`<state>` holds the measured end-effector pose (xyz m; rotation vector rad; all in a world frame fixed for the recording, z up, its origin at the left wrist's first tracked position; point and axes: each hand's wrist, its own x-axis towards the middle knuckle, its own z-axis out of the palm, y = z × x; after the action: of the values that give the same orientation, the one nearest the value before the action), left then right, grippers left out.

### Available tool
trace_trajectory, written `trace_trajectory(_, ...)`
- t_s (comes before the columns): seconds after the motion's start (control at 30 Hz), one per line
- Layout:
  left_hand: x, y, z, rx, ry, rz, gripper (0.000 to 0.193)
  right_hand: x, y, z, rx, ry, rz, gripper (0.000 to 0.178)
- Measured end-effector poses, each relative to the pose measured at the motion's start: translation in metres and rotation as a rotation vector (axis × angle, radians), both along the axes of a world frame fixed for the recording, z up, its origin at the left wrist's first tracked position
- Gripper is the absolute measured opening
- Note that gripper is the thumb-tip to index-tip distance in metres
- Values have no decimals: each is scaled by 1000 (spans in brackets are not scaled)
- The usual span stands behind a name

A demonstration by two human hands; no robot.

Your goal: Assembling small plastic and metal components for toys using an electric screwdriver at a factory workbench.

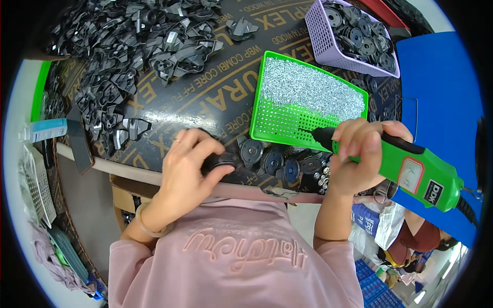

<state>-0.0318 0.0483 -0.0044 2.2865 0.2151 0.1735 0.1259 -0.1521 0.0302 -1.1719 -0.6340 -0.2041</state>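
Note:
My right hand (362, 154) is wrapped round a green electric screwdriver (436, 177), which lies almost level. The black nose of the screwdriver points left, and its tip is over the near part of a green perforated tray (255, 120). Small silver screws (313, 87) fill the tray thickly at its far side and thinly at its near side. My left hand (190, 159) grips a black plastic part (221, 160) at the near edge of the table, between thumb and fingers. The fingers cover much of that part. Right of it lie several round black wheel-like parts (251, 152).
A heap of angular black plastic pieces (118, 61) spreads over the far left of the table. At the far right stands a lilac basket (328, 56) full of round black parts. Small metal pieces (322, 179) lie by the near edge. A blue bin (436, 77) stands rightward.

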Motion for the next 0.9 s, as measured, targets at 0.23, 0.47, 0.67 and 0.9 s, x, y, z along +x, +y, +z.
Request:
trace_trajectory(0.23,-4,-3,-1,-857,67,163,29,1,-5,-11,-26,21,56,30)
trace_trajectory(0.47,15,-17,6,-990,30,41,24,2,-7,-10,-101,-26,25,30)
trace_trajectory(0.67,29,-24,14,-1070,11,7,44,3,-8,-8,-131,-46,52,32)
trace_trajectory(0.9,23,-29,0,-975,42,-62,54,-17,-19,37,-30,61,153,39)
